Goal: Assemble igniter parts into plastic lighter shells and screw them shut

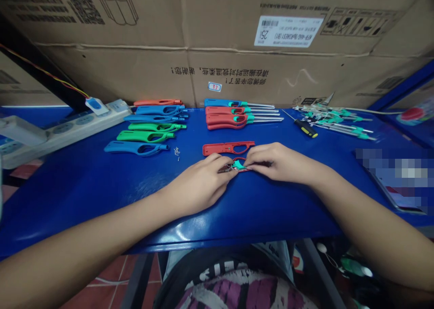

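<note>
My left hand [203, 180] and my right hand [278, 162] meet over a red lighter half-shell near the middle of the blue table. Between their fingertips sits a green trigger part [238, 165] with thin wires beside it. The left fingers are pinched at the trigger part and wires; the right fingers pinch its other end, by the shell. My hands cover most of that shell. Just behind them lies another red half-shell [220, 149], inner side up, with a handle loop. To its left is a small pile of screws [176, 152].
Orange, blue and green lighter shells [139, 148] lie in a column at left, beside a power strip [84, 121]. Assembled lighters [227, 120] with metal rods lie at the back. Rightward are a screwdriver [305, 128], wired green inner parts [339, 119] and a tablet-like device [393, 191]. Cardboard [135, 69] stands behind.
</note>
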A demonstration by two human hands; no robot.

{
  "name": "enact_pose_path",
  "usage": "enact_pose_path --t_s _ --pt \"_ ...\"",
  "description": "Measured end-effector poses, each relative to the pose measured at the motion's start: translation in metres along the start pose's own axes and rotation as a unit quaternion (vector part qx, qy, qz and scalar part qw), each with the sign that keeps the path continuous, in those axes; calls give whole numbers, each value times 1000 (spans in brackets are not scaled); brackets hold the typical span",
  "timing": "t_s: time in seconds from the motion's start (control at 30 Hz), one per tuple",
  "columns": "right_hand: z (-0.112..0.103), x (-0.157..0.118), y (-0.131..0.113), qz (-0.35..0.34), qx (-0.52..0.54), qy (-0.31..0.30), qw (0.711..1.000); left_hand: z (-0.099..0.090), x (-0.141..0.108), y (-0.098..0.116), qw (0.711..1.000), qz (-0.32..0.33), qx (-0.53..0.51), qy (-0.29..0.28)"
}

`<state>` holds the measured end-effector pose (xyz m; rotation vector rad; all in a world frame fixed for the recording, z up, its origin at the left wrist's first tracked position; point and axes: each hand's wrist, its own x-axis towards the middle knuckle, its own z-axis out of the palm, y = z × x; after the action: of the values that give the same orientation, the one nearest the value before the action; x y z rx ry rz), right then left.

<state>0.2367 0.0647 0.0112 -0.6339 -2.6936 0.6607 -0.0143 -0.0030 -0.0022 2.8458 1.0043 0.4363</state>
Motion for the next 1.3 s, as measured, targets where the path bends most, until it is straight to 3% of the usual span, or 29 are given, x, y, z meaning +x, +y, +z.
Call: enact_pose_path --t_s 0.57,1.3 --pt "0 -1 -2 -4 -24 -5 1000 1 0 -2 1000 8 -2 11" --pt "1 0 -1 0 -14 -3 1000 0 2 3 1000 -10 2 -24"
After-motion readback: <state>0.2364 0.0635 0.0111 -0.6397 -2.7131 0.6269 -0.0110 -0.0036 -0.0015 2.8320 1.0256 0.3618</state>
